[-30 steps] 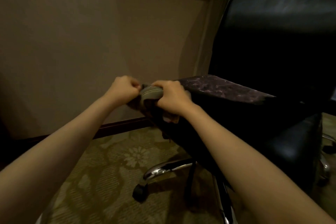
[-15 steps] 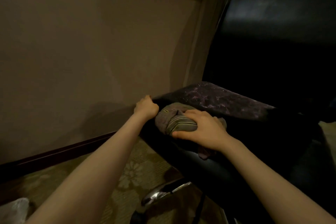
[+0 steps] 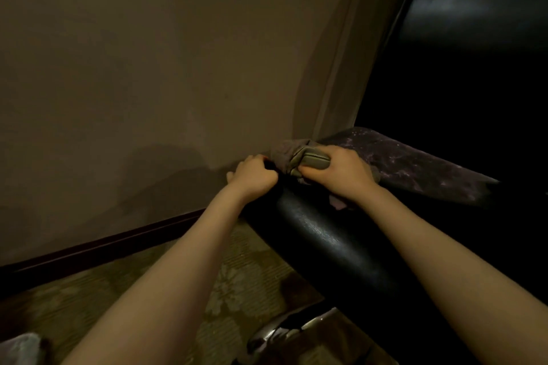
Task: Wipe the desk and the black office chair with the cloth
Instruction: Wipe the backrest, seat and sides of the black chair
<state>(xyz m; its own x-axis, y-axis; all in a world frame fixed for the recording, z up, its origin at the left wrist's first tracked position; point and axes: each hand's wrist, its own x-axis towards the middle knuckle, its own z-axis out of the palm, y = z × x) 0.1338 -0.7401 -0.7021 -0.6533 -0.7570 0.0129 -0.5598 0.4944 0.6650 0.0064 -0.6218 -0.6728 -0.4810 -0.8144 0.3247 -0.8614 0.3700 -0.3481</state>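
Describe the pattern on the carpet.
Pale flower motifs on an olive-brown ground; the carpet shows best in the head view, the only one.

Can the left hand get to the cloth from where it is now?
Probably yes. The left hand grips the chair seat at its corner, right beside the cloth, which the right hand holds on the seat. Nothing visible lies between them.

Hotel room or office, by the look: floral carpet point(image 3: 237, 284) at 6 o'clock, plain beige wall point(image 3: 148, 68) at 11, dark baseboard point(image 3: 103, 249) between, black leather chair point(image 3: 326, 234) on chrome base point(image 3: 296, 326) at 3.
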